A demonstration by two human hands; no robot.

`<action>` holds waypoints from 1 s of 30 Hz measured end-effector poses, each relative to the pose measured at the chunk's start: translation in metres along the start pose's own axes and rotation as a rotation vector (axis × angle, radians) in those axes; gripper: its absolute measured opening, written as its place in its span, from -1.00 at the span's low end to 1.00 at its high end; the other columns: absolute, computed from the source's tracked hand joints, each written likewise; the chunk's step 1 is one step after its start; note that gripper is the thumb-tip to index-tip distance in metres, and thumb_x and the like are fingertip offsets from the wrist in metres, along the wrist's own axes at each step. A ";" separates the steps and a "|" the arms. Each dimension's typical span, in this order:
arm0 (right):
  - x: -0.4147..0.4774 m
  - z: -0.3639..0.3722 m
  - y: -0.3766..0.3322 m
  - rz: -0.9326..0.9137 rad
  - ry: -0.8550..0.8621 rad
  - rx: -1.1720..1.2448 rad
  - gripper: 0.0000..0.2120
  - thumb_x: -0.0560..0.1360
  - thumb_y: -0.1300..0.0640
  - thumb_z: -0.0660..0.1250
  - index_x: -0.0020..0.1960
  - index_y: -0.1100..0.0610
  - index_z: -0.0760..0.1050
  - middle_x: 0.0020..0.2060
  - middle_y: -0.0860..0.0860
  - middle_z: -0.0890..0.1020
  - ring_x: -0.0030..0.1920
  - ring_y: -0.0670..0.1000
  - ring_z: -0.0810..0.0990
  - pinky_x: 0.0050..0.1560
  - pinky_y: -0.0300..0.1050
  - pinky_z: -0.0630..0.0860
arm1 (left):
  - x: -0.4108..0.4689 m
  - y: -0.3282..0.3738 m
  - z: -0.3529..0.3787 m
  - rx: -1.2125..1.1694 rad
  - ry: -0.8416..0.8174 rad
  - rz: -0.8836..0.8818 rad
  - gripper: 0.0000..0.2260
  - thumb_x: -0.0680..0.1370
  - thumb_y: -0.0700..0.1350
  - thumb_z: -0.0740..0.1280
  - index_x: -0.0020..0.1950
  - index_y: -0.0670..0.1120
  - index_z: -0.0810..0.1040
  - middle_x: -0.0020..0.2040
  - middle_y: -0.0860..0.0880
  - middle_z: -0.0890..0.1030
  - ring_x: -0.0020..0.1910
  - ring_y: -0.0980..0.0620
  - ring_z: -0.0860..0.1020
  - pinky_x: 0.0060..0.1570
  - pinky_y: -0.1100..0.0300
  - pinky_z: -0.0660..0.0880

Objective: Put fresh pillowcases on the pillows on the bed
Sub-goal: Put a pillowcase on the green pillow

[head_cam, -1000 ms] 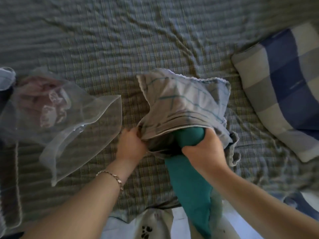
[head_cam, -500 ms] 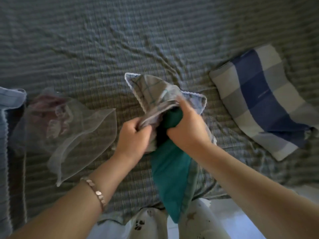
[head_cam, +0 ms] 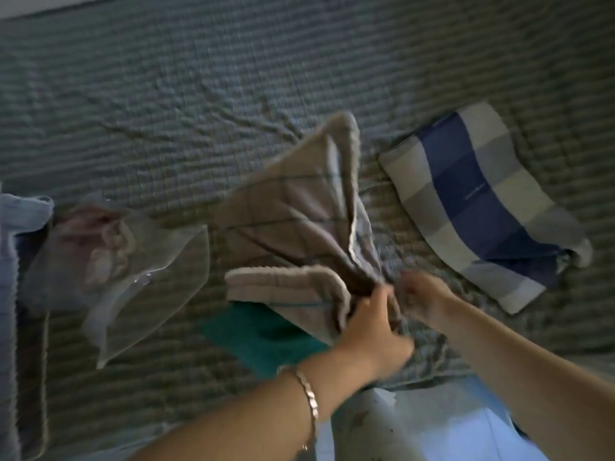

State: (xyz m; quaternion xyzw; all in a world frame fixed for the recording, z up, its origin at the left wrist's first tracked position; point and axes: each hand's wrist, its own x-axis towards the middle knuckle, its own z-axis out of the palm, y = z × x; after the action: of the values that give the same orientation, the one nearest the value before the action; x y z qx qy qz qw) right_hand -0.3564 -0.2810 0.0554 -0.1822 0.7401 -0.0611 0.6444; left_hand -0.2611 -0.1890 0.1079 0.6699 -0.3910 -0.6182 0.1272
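Bunching worries me: my left hand (head_cam: 372, 327) grips the gathered grey checked pillowcase (head_cam: 293, 211) fanning out beyond both hands, whether my blurred right hand (head_cam: 421, 297) holds it I cannot tell, and the teal pillow (head_cam: 259, 334) just left of my left hand may slip out.

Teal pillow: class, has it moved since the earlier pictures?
Yes. The teal pillow has shifted left, closer to the clear plastic bag and farther from the blue checked pillow.
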 end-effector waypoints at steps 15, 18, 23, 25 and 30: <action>0.120 0.077 -0.010 -1.000 0.057 -1.281 -0.65 0.51 0.03 0.28 0.27 0.09 0.45 0.15 0.06 0.47 0.20 0.11 0.41 0.13 -0.08 0.36 | 0.146 -0.132 -0.141 0.484 0.635 -0.251 -0.71 0.51 -0.03 0.33 0.21 -0.06 0.46 0.16 -0.08 0.50 0.09 -0.11 0.50 -0.04 0.04 0.48; 0.141 0.092 -0.008 -1.005 0.093 -1.383 -0.60 0.49 0.00 0.31 0.27 0.12 0.39 0.19 0.08 0.42 0.26 0.12 0.34 0.18 -0.04 0.32 | 0.166 -0.150 -0.136 0.399 0.642 -0.142 -0.82 0.50 -0.08 0.35 0.06 -0.09 0.47 0.00 -0.08 0.55 -0.04 -0.12 0.52 -0.12 0.08 0.44; 0.152 0.086 -0.007 -1.088 0.091 -1.289 -0.78 0.46 0.05 0.35 0.04 0.15 0.54 0.03 0.09 0.52 0.11 0.13 0.45 -0.04 -0.08 0.39 | 0.172 -0.156 -0.123 0.108 0.813 -0.088 -0.92 0.50 -0.13 0.35 -0.14 -0.12 0.51 -0.14 -0.06 0.53 -0.15 -0.01 0.48 -0.18 0.23 0.32; 0.147 0.077 -0.011 -1.126 0.104 -1.184 -0.82 0.41 0.08 0.42 -0.09 0.18 0.58 -0.08 0.09 0.57 -0.03 0.14 0.52 -0.17 -0.11 0.36 | 0.162 -0.149 -0.123 -0.132 0.921 -0.049 -0.94 0.50 -0.15 0.36 -0.11 -0.13 0.53 -0.15 -0.04 0.53 -0.18 0.07 0.47 -0.18 0.35 0.33; 0.126 0.056 -0.014 -1.330 0.032 -0.986 -0.82 0.26 0.22 0.54 -0.35 0.26 0.56 -0.31 0.13 0.60 -0.32 0.17 0.59 -0.33 -0.05 0.52 | 0.120 -0.102 -0.093 -0.164 0.934 0.355 -0.90 0.51 -0.11 0.30 -0.20 -0.06 0.45 -0.39 0.14 0.44 -0.38 0.28 0.42 -0.34 0.37 0.32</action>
State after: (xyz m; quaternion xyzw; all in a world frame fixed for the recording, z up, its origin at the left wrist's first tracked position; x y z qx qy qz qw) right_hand -0.3119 -0.3294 -0.0664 -0.8430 0.4285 -0.1005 0.3092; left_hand -0.1457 -0.2319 -0.0274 0.7860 -0.3503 -0.2499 0.4439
